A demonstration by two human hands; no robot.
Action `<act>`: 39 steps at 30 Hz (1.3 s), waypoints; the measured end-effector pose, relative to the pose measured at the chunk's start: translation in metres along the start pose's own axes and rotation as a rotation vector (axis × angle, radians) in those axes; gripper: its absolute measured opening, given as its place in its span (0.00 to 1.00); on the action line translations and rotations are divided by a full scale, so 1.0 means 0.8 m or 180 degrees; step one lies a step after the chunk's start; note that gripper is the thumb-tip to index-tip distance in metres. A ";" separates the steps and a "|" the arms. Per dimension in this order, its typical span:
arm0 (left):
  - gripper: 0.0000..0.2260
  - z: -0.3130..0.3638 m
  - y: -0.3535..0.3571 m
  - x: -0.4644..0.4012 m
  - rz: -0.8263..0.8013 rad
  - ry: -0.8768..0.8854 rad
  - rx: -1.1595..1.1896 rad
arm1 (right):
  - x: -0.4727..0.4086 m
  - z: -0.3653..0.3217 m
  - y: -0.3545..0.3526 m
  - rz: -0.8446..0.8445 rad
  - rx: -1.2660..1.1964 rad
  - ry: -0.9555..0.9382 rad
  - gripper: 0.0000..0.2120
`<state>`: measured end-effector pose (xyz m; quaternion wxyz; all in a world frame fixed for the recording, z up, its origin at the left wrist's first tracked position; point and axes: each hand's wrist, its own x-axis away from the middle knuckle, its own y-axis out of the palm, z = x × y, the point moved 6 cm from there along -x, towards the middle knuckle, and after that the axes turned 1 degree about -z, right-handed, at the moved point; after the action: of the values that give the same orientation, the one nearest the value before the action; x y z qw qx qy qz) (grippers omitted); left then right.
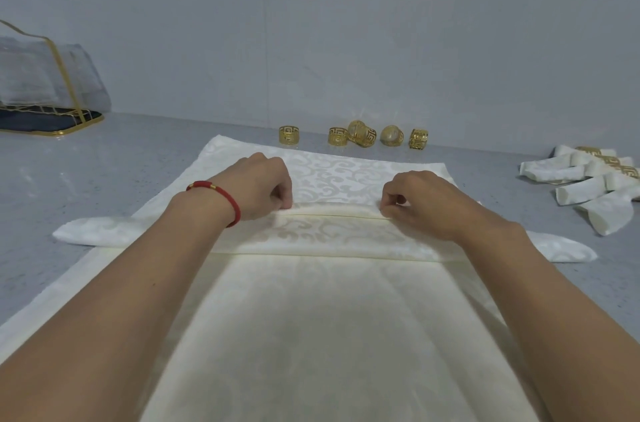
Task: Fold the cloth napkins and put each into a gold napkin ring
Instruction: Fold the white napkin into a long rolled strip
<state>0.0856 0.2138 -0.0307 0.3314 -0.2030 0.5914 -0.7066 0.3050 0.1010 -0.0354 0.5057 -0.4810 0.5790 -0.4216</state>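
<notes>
At frame centre, my left hand (258, 186) and right hand (420, 202) pinch the napkin (318, 300) fold edge, keeping its crease straight.

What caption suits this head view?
Both hands, left hand and right hand, pinch the cream patterned cloth napkin fold.

Cream damask napkin (332, 179) with a scroll pattern, spread flat on the grey counter. A folded band (322, 234) crosses its middle from left to right, its pointed ends projecting past both sides. Five gold napkin rings (353, 136) with cut-out key patterns stand in a row at the far edge, by the wall. Finished rolled napkins (588, 186), each in a gold ring, lie heaped at far right.
</notes>
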 end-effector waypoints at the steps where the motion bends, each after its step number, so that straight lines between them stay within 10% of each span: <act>1: 0.09 -0.001 0.001 0.000 0.0026 0.0001 0.0064 | -0.001 0.005 0.003 0.0021 -0.0126 0.0057 0.05; 19: 0.06 0.048 0.013 0.035 0.0213 0.0353 -0.1408 | 0.027 -0.035 0.018 0.0320 0.1073 -0.0769 0.06; 27: 0.19 0.007 0.017 0.054 0.0678 -0.0232 -0.0146 | 0.045 0.002 0.019 0.0769 -0.0444 0.0097 0.13; 36: 0.10 0.003 0.029 0.058 0.0637 -0.0022 -0.0178 | 0.047 -0.016 0.021 0.0882 0.0451 -0.0143 0.04; 39: 0.09 0.023 0.020 0.061 0.0726 -0.0075 -0.0970 | 0.053 -0.029 0.026 0.0866 0.0957 -0.0391 0.21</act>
<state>0.0677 0.1655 -0.0474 0.3816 -0.1907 0.7068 -0.5643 0.2779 0.0633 -0.0603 0.6583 -0.3424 0.5373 -0.4010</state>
